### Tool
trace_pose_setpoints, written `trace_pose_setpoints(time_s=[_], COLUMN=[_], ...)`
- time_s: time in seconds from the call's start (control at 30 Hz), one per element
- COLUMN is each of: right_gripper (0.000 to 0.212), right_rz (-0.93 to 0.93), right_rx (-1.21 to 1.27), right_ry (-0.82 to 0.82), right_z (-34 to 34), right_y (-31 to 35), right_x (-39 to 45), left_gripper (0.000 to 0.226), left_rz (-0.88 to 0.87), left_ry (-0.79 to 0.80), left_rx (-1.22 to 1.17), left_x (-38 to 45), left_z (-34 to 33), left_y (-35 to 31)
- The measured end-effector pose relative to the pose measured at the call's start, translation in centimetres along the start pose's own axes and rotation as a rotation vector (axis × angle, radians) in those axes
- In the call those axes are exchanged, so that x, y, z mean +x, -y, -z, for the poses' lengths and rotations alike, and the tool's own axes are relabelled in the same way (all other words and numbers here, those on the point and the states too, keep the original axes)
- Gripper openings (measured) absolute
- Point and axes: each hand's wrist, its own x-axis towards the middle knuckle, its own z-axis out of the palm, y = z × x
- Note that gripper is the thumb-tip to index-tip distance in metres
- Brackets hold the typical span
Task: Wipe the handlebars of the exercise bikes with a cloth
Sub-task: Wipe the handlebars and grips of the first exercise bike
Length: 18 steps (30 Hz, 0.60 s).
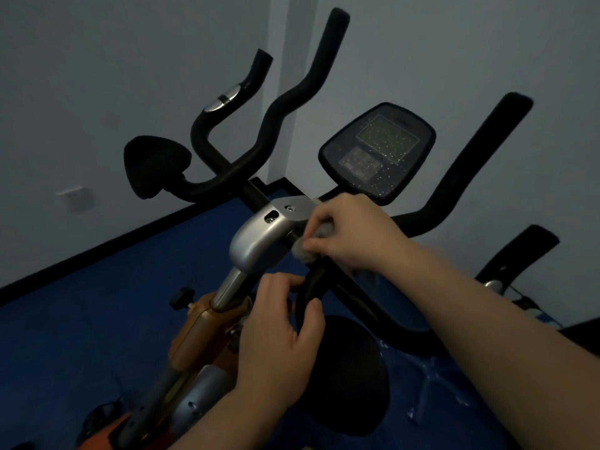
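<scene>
Blue floor (97, 336) and pale walls (97, 76) surround an exercise bike. Right hand (354, 232) pinches a grey cloth (303, 251) against the black handlebar (454, 177) beside the silver stem housing (259, 238), below the console (378, 151). Left hand (285, 329) grips a lower black bar (308, 293).

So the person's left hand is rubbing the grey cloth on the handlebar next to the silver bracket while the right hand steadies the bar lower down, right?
Not quite: the hands are swapped. In the head view the right hand holds the grey cloth against the handlebar beside the silver bracket, while the left hand steadies the bar lower down.
</scene>
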Motion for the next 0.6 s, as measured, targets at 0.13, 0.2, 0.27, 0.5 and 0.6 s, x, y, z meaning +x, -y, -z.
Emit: trace_pose_setpoints(time_s=[0.13, 0.2, 0.27, 0.5, 0.6], right_gripper=[0.009, 0.01, 0.01, 0.014, 0.013], right_rz=[-0.037, 0.057, 0.163, 0.224, 0.174], right_rx=[-0.043, -0.017, 0.034, 0.046, 0.098], right_ry=[-0.263, -0.221, -0.134, -0.201, -0.246], right_z=[-2.3, -2.2, -1.1, -0.7, -1.2], right_y=[0.6, -0.1, -0.5, -0.2, -0.5], right_x=[0.4, -0.7, -1.8, -4.2, -5.7], left_gripper=[0.017, 0.018, 0.02, 0.027, 0.042], left_rz=[0.019, 0.027, 0.026, 0.018, 0.004], left_ry=[0.046, 0.073, 0.093, 0.146, 0.154], left_rx=[-0.012, -0.004, -0.007, 0.039, 0.141], left_x=[0.1, 0.0, 0.1, -0.4, -1.1], left_z=[0.0, 0.1, 0.3, 0.9, 1.5], left_y=[0.3, 0.5, 0.6, 0.1, 0.3])
